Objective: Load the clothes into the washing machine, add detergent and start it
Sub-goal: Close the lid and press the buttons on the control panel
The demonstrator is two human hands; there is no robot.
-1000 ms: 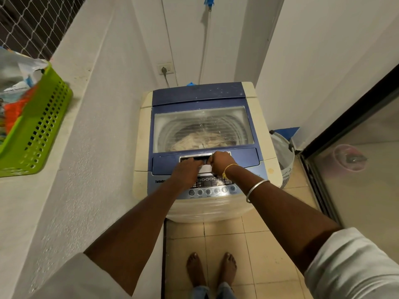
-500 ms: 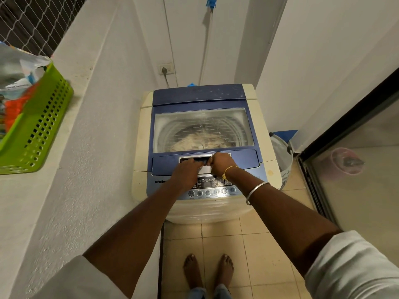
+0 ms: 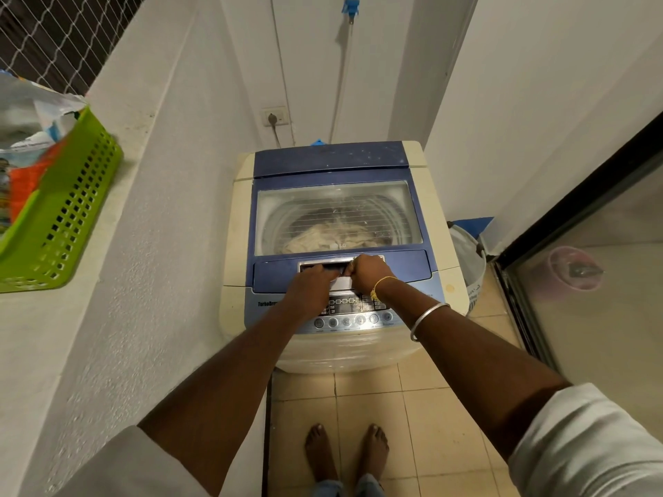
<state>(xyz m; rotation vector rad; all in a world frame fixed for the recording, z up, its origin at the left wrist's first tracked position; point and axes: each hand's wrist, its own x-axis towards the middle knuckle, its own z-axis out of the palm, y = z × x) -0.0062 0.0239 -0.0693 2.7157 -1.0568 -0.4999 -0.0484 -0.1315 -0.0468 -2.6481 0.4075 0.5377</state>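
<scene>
- L hand (image 3: 311,286): palm down, fingers hooked into the lid handle (image 3: 324,266) slot. Tips hidden inside, so depth of hold is unclear.
- R hand (image 3: 369,272): right up against L hand's fingers, knuckles up, fingers curled tight on the handle's R end. Yellow thread at wrist, metal bangle (image 3: 428,317) further up the forearm.
- lid (image 3: 337,166): runs away from both hands, lying flat on the washing machine (image 3: 236,245).
- clothes (image 3: 323,238): just beyond the fingertips, a pale heap in the drum, seen thru the lid window.
- control panel (image 3: 353,312): under both wrists, with a row of round btns on the near edge.
- white bucket (image 3: 470,260): R of R hand, on the floor tight beside the machine.
- green basket (image 3: 71,217): well off to L of L hand, up on the wall ledge, w/ packets in it.
- wall socket (image 3: 274,116): far beyond the hands, behind the machine, plug in.
- glass door (image 3: 592,281): far R of R arm.
</scene>
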